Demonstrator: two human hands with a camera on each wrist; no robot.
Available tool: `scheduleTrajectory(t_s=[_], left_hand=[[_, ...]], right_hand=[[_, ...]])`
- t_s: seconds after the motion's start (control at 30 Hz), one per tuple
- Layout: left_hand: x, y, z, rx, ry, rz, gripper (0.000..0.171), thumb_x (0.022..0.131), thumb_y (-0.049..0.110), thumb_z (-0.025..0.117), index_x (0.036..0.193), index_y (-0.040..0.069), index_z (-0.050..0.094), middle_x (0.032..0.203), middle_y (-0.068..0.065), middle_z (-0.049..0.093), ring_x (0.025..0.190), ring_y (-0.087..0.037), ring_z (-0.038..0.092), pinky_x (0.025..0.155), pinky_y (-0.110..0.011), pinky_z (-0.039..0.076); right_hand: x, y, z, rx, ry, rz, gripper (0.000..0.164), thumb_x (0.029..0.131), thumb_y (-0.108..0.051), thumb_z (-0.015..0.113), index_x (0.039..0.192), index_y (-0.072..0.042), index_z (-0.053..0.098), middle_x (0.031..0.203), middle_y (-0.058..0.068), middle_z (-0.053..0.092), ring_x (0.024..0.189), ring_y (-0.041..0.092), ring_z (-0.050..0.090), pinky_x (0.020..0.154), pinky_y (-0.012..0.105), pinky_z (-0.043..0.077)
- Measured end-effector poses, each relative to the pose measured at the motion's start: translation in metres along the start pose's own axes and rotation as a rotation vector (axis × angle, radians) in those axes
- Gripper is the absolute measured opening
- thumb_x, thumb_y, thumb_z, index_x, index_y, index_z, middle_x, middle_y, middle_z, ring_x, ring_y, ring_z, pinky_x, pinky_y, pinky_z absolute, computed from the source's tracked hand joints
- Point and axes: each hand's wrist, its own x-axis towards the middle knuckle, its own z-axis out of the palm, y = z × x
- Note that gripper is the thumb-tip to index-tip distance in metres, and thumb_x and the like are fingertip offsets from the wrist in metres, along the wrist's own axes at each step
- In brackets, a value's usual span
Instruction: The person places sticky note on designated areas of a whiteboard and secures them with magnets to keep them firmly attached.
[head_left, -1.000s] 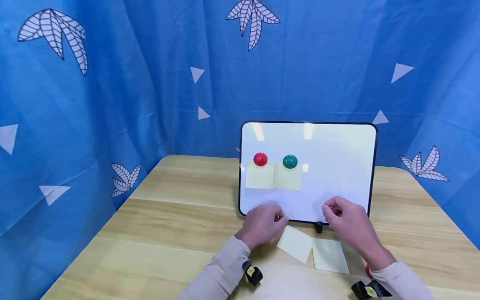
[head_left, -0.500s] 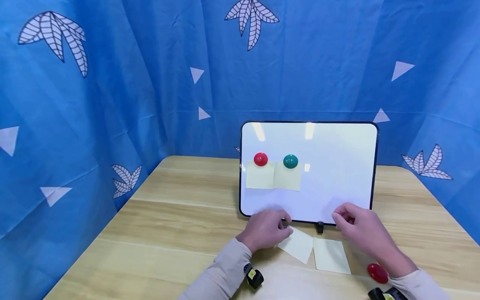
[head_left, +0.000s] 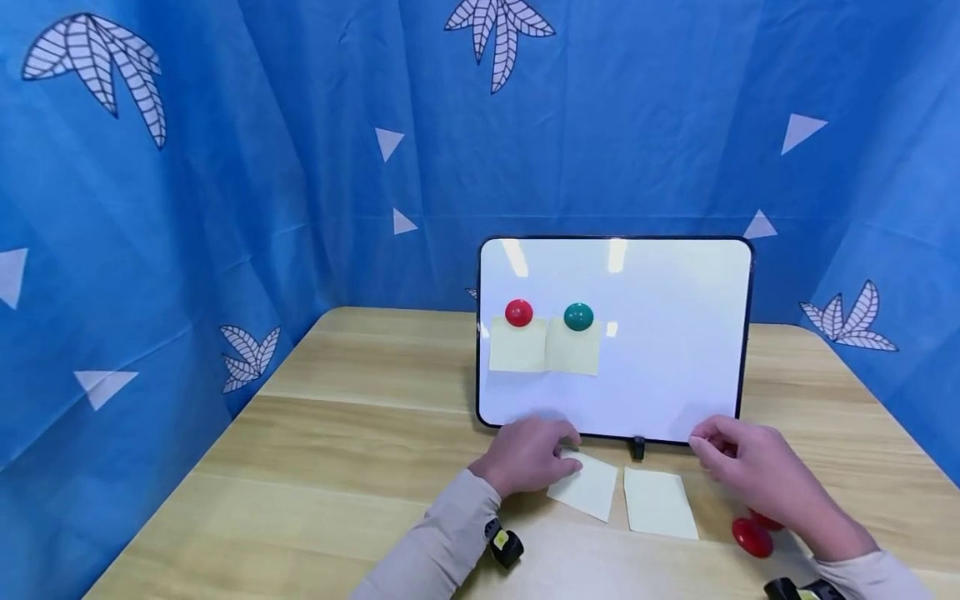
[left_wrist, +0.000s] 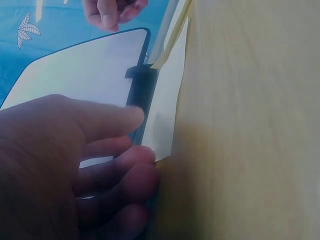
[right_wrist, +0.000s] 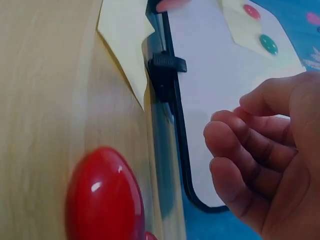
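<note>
My left hand (head_left: 528, 454) reaches over the left edge of a pale yellow paper note (head_left: 588, 486) on the table; thumb and fingers stand apart, and whether the fingertips touch the paper I cannot tell. A second note (head_left: 660, 504) lies just right of it. My right hand (head_left: 772, 475) hovers by the lower right corner of a whiteboard (head_left: 675, 333), fingers loosely bent around nothing. Below its wrist is a red round magnet (head_left: 752, 537), with another red magnet (head_left: 767, 519) partly hidden behind it. In the right wrist view, the nearer magnet (right_wrist: 106, 197) looms large.
On the board, a red magnet (head_left: 519, 313) and a green magnet (head_left: 578, 317) hold up two side-by-side notes (head_left: 517, 350). A black foot (head_left: 637, 448) supports the board's lower edge. Blue patterned curtain (head_left: 360, 167) surrounds the wooden table (head_left: 300, 467).
My right hand has drawn away to the right and slightly down, uncovering the red magnets. The left hand's fingers have spread over the left note, and a small gap now parts the two table notes.
</note>
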Motion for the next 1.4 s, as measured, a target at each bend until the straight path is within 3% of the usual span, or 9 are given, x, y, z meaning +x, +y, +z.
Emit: scheduleTrajectory(t_s=[0.3, 0.5, 0.83, 1.1, 1.23, 1.4], left_hand=[[-0.001, -0.004, -0.005, 0.019, -0.097, 0.024, 0.039, 0.083, 0.048, 0.079, 0.114, 0.023, 0.076, 0.081, 0.017, 0.056, 0.075, -0.003, 0.050, 0.068, -0.021, 0.043], [-0.001, -0.003, -0.005, -0.001, -0.133, 0.009, 0.033, 0.081, 0.044, 0.082, 0.107, 0.025, 0.075, 0.079, 0.016, 0.055, 0.074, -0.004, 0.050, 0.067, -0.022, 0.043], [-0.001, -0.005, -0.004, 0.066, -0.120, 0.017, 0.044, 0.075, 0.058, 0.082, 0.105, 0.028, 0.073, 0.094, 0.018, 0.061, 0.081, -0.004, 0.052, 0.070, -0.024, 0.044], [0.000, -0.001, 0.002, 0.044, -0.093, -0.005, 0.042, 0.073, 0.058, 0.083, 0.093, 0.026, 0.066, 0.079, 0.017, 0.055, 0.072, -0.004, 0.050, 0.063, -0.023, 0.043], [0.000, -0.001, 0.006, 0.010, -0.097, -0.034, 0.044, 0.073, 0.058, 0.084, 0.094, 0.024, 0.066, 0.077, 0.017, 0.055, 0.071, -0.004, 0.051, 0.063, -0.023, 0.043], [0.001, -0.005, 0.008, 0.007, -0.086, -0.024, 0.044, 0.073, 0.057, 0.084, 0.093, 0.022, 0.066, 0.080, 0.017, 0.056, 0.071, -0.004, 0.050, 0.063, -0.022, 0.044]], right_hand=[[0.003, 0.022, -0.019, -0.049, -0.043, 0.074, 0.017, 0.099, -0.021, 0.062, 0.105, -0.007, 0.069, 0.074, 0.001, 0.057, 0.066, 0.018, 0.051, 0.054, 0.028, 0.043], [0.000, 0.039, -0.030, -0.092, -0.114, 0.129, 0.013, 0.097, -0.018, 0.059, 0.094, -0.009, 0.068, 0.068, 0.001, 0.052, 0.063, 0.019, 0.050, 0.054, 0.030, 0.039], [0.001, 0.050, -0.039, -0.135, -0.161, 0.133, 0.014, 0.096, -0.018, 0.061, 0.096, -0.006, 0.069, 0.070, 0.001, 0.052, 0.067, 0.019, 0.050, 0.058, 0.032, 0.040], [-0.001, 0.060, -0.044, -0.144, -0.255, 0.158, 0.015, 0.096, -0.024, 0.065, 0.091, -0.010, 0.066, 0.070, 0.002, 0.052, 0.067, 0.019, 0.050, 0.059, 0.032, 0.040], [0.000, 0.065, -0.042, -0.113, -0.309, 0.193, 0.015, 0.097, -0.024, 0.064, 0.093, -0.009, 0.066, 0.070, 0.003, 0.053, 0.066, 0.019, 0.051, 0.059, 0.033, 0.042], [-0.001, 0.067, -0.038, -0.082, -0.351, 0.219, 0.017, 0.097, -0.024, 0.064, 0.097, -0.007, 0.065, 0.071, 0.003, 0.055, 0.066, 0.019, 0.052, 0.060, 0.032, 0.044]])
